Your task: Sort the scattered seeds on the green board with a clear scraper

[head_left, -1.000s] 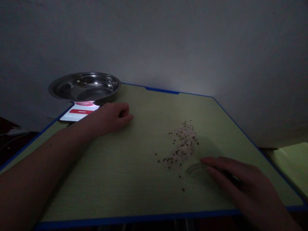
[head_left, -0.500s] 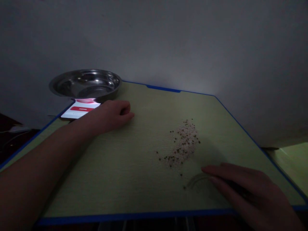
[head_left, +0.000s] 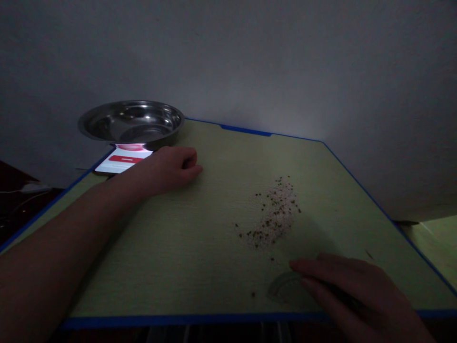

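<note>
My left hand [head_left: 171, 169] rests on the green table [head_left: 200, 228] as a loose fist, with its forearm lying across the left side. It sits right beside a lit phone [head_left: 123, 159]. My right hand [head_left: 357, 290] lies near the front edge, its fingers over a clear cup [head_left: 280, 286] that lies on its side with the round rim pointing left. A patch of scattered grains and dark seeds [head_left: 276, 216] lies on the table just beyond the cup. The light is dim and the cup's body is hard to make out.
A shallow steel bowl [head_left: 130, 121] stands at the table's back left corner, behind the phone. A plain wall rises right behind the table. A second green surface [head_left: 435, 238] shows at the far right. Blue trim edges the table.
My right hand has drawn the clear cup back from the grains toward the front edge. A few seeds now lie nearer the edge. My left hand has stayed put.
</note>
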`<state>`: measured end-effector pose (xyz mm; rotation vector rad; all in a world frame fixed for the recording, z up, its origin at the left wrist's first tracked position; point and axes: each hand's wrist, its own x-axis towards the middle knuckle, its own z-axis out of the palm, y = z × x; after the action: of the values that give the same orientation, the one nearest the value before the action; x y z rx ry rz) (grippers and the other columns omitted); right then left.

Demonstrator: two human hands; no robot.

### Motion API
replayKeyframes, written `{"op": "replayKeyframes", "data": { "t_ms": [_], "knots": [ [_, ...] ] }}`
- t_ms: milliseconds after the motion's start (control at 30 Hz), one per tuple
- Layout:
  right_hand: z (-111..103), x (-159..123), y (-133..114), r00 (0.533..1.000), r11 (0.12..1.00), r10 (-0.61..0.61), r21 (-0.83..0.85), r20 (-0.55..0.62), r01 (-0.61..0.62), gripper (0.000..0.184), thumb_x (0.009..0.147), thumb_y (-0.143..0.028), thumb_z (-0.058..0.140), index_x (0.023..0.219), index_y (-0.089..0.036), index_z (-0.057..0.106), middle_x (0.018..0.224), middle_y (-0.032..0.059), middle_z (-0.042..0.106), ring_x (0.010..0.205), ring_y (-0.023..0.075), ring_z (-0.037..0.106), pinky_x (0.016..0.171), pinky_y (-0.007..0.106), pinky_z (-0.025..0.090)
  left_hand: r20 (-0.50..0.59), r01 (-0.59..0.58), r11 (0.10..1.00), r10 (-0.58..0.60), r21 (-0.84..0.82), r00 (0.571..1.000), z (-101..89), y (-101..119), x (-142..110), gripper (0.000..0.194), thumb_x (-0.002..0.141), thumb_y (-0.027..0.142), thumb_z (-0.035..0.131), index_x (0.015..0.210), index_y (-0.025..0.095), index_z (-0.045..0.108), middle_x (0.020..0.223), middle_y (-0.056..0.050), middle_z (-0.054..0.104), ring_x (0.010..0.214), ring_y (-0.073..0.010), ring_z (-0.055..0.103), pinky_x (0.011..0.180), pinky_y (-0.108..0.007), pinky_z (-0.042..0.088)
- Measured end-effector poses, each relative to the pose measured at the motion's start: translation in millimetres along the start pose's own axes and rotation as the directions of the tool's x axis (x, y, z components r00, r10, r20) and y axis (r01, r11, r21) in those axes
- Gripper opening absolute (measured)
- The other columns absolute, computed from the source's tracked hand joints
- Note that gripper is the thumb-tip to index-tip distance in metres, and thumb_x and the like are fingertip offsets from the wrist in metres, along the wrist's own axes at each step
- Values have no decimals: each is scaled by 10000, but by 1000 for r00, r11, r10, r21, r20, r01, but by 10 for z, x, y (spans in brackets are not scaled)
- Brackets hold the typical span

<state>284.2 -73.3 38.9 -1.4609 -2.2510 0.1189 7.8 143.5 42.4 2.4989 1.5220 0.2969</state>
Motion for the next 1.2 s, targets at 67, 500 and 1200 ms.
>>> {"op": "replayKeyframes", "data": {
  "t_ms": [67, 500, 1200],
  "knots": [
    [44, 8, -6, 1000, 1000, -4, 2, -4, 4, 308, 907, -236, 432, 928, -220, 739, 777, 59, 764, 617, 174, 714, 480, 229, 569, 4, 7, 1000, -7, -4, 1000, -15, 26, -8, 231, 773, 393, 487, 656, 195, 461, 593, 10, 479, 545, -114, 414, 551, -278, 262],
    [245, 296, -155, 1000, 982, -27, 186, 4, 25, 291, 943, -256, 424, 1013, -235, 706, 906, 30, 760, 750, 157, 719, 621, 233, 575, 17, -11, 1000, 11, 5, 1000, -49, 43, -35, 249, 789, 390, 466, 630, 205, 416, 587, 15, 482, 533, -114, 424, 526, -267, 277],
    [43, -49, 105, 998, 994, 20, -105, -52, -25, 273, 911, -183, 446, 1027, -174, 692, 889, 65, 764, 720, 164, 729, 575, 212, 593, 5, -28, 999, 28, 32, 1000, -18, -11, -7, 270, 773, 436, 464, 638, 203, 439, 582, 16, 491, 527, -117, 421, 527, -272, 264]
  ]
}}
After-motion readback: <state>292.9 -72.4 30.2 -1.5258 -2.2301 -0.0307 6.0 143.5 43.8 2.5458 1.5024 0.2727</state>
